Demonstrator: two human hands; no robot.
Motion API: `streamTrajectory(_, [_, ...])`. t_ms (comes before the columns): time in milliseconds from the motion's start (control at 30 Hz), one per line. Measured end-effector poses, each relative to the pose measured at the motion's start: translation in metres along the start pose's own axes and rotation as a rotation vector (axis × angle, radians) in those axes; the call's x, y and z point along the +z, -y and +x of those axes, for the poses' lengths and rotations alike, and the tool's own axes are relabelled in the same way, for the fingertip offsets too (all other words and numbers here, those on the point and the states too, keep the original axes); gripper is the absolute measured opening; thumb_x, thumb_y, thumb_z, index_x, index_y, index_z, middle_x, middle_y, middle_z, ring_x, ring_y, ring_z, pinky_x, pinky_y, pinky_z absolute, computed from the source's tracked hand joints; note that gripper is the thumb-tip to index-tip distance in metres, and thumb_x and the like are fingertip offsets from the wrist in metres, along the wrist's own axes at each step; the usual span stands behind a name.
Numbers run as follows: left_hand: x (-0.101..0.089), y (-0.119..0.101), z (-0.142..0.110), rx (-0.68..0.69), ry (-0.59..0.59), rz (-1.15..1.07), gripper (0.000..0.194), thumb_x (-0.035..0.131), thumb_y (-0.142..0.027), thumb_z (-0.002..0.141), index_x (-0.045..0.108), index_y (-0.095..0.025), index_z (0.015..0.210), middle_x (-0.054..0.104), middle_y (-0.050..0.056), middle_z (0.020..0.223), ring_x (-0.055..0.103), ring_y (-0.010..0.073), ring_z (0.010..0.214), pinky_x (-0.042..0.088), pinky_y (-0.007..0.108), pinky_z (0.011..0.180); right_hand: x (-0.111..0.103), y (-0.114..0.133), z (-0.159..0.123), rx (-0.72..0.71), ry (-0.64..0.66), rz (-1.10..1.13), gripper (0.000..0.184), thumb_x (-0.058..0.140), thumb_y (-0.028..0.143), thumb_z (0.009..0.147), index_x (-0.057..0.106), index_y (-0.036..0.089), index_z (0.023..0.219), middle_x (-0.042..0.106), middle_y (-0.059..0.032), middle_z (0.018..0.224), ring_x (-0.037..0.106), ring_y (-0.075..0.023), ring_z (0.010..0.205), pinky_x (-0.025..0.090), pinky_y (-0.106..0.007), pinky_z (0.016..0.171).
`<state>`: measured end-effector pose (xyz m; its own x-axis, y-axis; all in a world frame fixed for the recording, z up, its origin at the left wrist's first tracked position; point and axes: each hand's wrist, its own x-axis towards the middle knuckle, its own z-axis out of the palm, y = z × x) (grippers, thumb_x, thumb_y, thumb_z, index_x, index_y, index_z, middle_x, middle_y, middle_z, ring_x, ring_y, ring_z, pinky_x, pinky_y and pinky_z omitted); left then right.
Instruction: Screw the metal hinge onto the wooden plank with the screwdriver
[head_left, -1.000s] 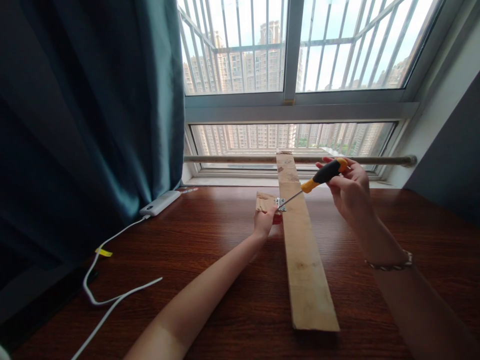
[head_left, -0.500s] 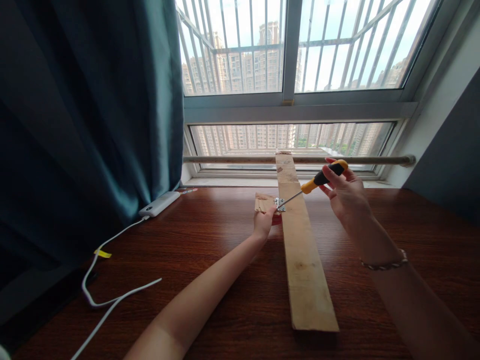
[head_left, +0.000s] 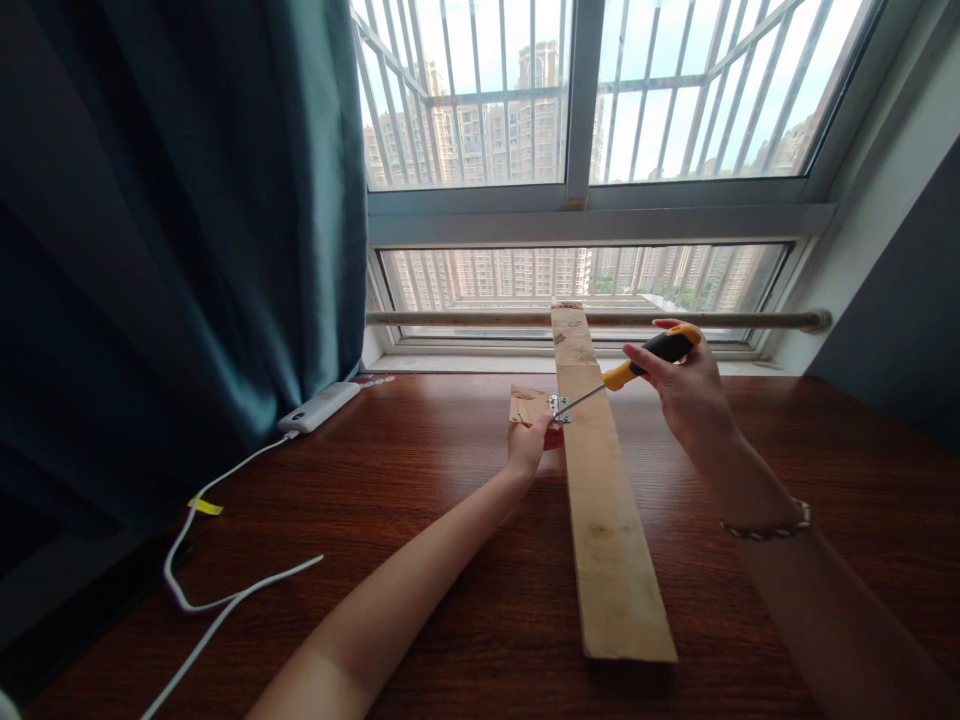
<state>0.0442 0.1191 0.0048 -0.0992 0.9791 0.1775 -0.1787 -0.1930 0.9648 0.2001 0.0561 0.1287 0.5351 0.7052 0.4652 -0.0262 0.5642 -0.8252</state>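
Left hand (head_left: 527, 440): grasped the small wood block (head_left: 523, 402) at its near edge, thumb on top beside the hinge, the other fingers mostly hidden
Right hand (head_left: 686, 385): was closed around the screwdriver's handle, above the table and to the right of the long plank
Screwdriver (head_left: 650, 358): slanted down to the left, its yellow and black handle in the right hand, its shaft crossing over the long plank, its tip at the hinge near the left thumb; whether it sat in a screw could not be told
Hinge (head_left: 559, 408): silver metal, lay where the small wood block met the long plank's left edge
Long plank (head_left: 611, 520): ran from the near part of the table toward the window, its far end overlapping the rail (head_left: 480, 319) in view; contact there could not be told
Red patch (head_left: 553, 438): showed just below the hinge, beside the left hand, too small to make out
Table (head_left: 360, 470): dark reddish wood grain, under the work
White device (head_left: 320, 407): lay by the curtain (head_left: 225, 200), with a white cable (head_left: 287, 573) running from its near end and a yellow tag (head_left: 206, 507) beside the cable
Bracelet (head_left: 772, 533): circled the right wrist
Window (head_left: 579, 100): stood beyond the table, with bars and tall buildings outside
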Motion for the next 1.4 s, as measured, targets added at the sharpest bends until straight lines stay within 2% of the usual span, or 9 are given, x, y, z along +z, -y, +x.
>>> streamTrajectory(200, [0.000,0.004,0.002,-0.030,0.011,0.000,0.021,0.064,-0.024,0.070,0.067,-0.013,0.088,0.069,0.011,0.095,0.064,0.0233,0.090,0.050,0.032,0.079,0.004,0.005,-0.004,0.026,0.114,0.190,0.043,0.072,0.018,0.056,0.045,0.022,0.090,0.059,-0.0010,0.096,0.060,-0.0173,0.090,0.050,-0.034,0.077])
streamTrajectory(433, [-0.001,0.005,0.002,0.003,0.014,0.018,0.023,0.064,-0.026,0.070,0.067,-0.014,0.089,0.069,0.010,0.096,0.064,0.0231,0.089,0.051,0.032,0.080,-0.001,-0.002,0.000,-0.020,0.047,-0.050,0.053,0.081,0.024,0.047,0.049,0.024,0.089,0.051,0.0077,0.075,0.058,-0.0116,0.068,0.053,-0.029,0.064])
streamTrajectory(667, [0.001,0.005,0.002,0.018,0.031,-0.037,0.024,0.064,-0.024,0.069,0.066,-0.015,0.091,0.069,0.009,0.097,0.064,0.0228,0.092,0.050,0.033,0.083,-0.005,0.004,0.009,-0.137,0.065,0.078,0.048,0.069,0.036,0.066,0.041,0.024,0.103,0.060,-0.0019,0.100,0.065,-0.0154,0.074,0.055,-0.032,0.065])
streamTrajectory(767, [0.001,0.011,0.004,-0.003,0.047,-0.061,0.026,0.065,-0.026,0.069,0.066,-0.015,0.093,0.069,0.009,0.097,0.065,0.0229,0.090,0.051,0.034,0.081,-0.022,0.003,0.023,-0.205,-0.051,-0.211,0.045,0.058,0.046,0.075,0.045,0.022,0.111,0.060,-0.0061,0.103,0.064,-0.0147,0.063,0.053,-0.030,0.054])
streamTrajectory(867, [0.000,0.014,0.006,-0.013,0.051,-0.076,0.025,0.065,-0.026,0.069,0.066,-0.015,0.092,0.069,0.009,0.096,0.065,0.0225,0.090,0.051,0.034,0.082,-0.041,-0.011,0.037,-0.203,-0.107,-0.787,0.048,0.056,0.048,0.075,0.053,0.018,0.113,0.063,-0.0099,0.098,0.064,-0.0209,0.069,0.051,-0.033,0.058])
streamTrajectory(967, [0.000,0.014,0.005,-0.019,0.033,-0.089,0.024,0.066,-0.025,0.068,0.066,-0.016,0.089,0.069,0.008,0.094,0.064,0.0223,0.093,0.049,0.034,0.086,-0.053,-0.040,0.044,-0.075,0.028,-1.365,0.044,0.057,0.045,0.075,0.060,0.018,0.110,0.067,-0.0120,0.092,0.063,-0.0286,0.085,0.048,-0.037,0.070])
streamTrajectory(1033, [0.000,0.012,0.004,-0.030,0.032,-0.104,0.022,0.067,-0.024,0.067,0.066,-0.016,0.087,0.070,0.007,0.089,0.063,0.0221,0.095,0.048,0.034,0.089,-0.057,-0.065,0.044,0.072,0.207,-1.585,0.038,0.054,0.041,0.078,0.061,0.019,0.108,0.067,-0.0133,0.093,0.062,-0.0284,0.089,0.047,-0.035,0.071])
streamTrajectory(1133, [0.000,0.009,0.003,-0.039,0.027,-0.112,0.023,0.067,-0.022,0.066,0.066,-0.016,0.087,0.070,0.007,0.086,0.063,0.0226,0.096,0.048,0.036,0.089,-0.060,-0.100,0.038,0.230,0.377,-1.703,0.031,0.054,0.036,0.080,0.063,0.017,0.103,0.067,-0.0155,0.097,0.062,-0.0273,0.092,0.047,-0.033,0.072])
streamTrajectory(1400, [0.001,0.011,0.004,-0.081,0.033,-0.137,0.026,0.066,-0.024,0.067,0.066,-0.014,0.090,0.068,0.010,0.097,0.064,0.0232,0.092,0.050,0.037,0.084,-0.069,-0.139,0.025,0.275,0.420,-1.698,0.039,0.058,0.039,0.079,0.055,0.011,0.107,0.064,-0.0184,0.101,0.062,-0.0285,0.095,0.048,-0.034,0.075])
